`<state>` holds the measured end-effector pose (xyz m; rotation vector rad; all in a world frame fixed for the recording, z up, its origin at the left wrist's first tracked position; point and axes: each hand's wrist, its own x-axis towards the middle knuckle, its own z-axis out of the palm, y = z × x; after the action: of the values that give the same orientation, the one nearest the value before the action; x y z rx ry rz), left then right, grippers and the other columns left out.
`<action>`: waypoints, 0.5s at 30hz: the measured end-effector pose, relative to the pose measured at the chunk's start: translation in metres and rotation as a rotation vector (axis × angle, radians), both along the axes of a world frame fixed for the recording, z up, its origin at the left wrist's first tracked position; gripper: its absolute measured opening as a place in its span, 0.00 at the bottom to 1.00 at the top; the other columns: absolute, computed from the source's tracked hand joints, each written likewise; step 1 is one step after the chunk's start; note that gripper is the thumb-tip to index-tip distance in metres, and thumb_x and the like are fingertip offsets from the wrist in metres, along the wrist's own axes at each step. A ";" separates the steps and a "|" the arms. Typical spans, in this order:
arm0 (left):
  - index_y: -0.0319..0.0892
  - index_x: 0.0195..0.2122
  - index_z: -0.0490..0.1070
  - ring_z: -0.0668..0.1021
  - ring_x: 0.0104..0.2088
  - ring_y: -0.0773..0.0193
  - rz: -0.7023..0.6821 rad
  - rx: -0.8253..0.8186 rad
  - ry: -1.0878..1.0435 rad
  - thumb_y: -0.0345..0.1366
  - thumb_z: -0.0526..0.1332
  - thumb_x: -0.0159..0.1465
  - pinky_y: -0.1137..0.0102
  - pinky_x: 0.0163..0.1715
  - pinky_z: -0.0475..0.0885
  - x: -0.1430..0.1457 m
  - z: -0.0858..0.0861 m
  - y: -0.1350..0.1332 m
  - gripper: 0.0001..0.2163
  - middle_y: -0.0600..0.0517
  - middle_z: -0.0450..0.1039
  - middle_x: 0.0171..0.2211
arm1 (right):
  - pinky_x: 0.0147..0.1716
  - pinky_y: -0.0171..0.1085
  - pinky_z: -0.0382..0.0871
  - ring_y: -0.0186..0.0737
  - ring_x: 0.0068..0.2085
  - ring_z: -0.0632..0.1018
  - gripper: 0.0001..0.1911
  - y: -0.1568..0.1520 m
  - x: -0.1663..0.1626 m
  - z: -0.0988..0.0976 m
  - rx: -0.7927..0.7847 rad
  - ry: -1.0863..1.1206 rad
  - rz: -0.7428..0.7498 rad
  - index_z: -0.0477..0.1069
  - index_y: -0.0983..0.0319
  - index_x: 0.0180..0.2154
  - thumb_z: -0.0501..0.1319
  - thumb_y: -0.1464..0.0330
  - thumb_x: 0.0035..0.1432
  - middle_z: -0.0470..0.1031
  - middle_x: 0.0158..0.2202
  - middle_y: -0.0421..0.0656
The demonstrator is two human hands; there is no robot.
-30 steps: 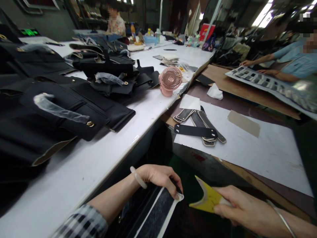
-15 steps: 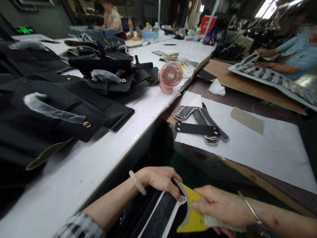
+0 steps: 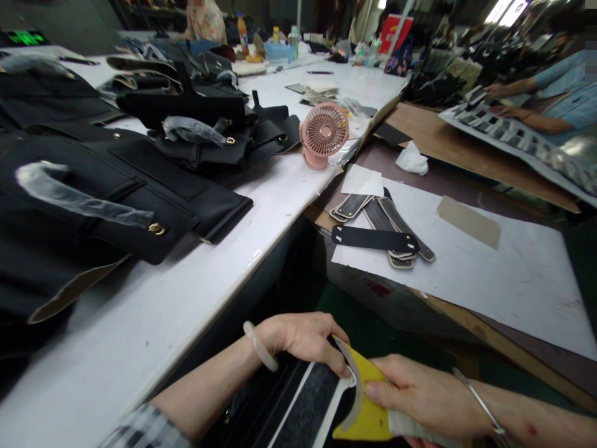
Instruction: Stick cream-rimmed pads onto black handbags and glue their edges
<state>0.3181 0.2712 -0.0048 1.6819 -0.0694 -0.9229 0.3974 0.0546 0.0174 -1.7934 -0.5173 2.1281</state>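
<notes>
At the bottom of the view my left hand (image 3: 298, 339) is closed, its fingertips pinching the end of a black strip with a white border (image 3: 308, 404) that lies over my lap. My right hand (image 3: 420, 398) is closed on a yellow curved piece (image 3: 366, 414) and holds it against the strip's end, touching my left fingertips. A pale bangle circles my left wrist and a thin metal one my right.
Black leather bags (image 3: 93, 186) fill the white table (image 3: 196, 280) on the left. A pink desk fan (image 3: 323, 134) stands at its edge. Several black straps (image 3: 377, 236) lie on white paper (image 3: 489, 274) to the right. Another person's arms (image 3: 517, 112) work at far right.
My right hand has brought the yellow piece leftward from a gap away until it meets the strip's end at my left fingertips. The view has tilted down slightly.
</notes>
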 end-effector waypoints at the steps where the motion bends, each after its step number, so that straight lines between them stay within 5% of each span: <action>1: 0.40 0.39 0.79 0.79 0.36 0.58 0.000 -0.005 -0.006 0.47 0.70 0.50 0.73 0.31 0.71 0.000 0.000 0.000 0.19 0.53 0.77 0.33 | 0.08 0.22 0.58 0.27 0.11 0.64 0.13 0.000 -0.002 -0.001 -0.017 0.010 -0.012 0.64 0.62 0.44 0.49 0.60 0.70 0.68 0.17 0.35; 15: 0.41 0.34 0.77 0.75 0.30 0.62 0.007 -0.035 -0.107 0.41 0.65 0.49 0.74 0.25 0.67 -0.002 -0.011 -0.001 0.13 0.56 0.73 0.27 | 0.09 0.23 0.58 0.26 0.10 0.62 0.18 -0.002 -0.021 -0.006 -0.056 0.027 -0.161 0.66 0.63 0.45 0.51 0.55 0.67 0.68 0.16 0.35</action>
<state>0.3158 0.2700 -0.0162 1.6967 -0.1509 -0.8221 0.3763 0.0527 0.0109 -1.7696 -0.2981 2.0726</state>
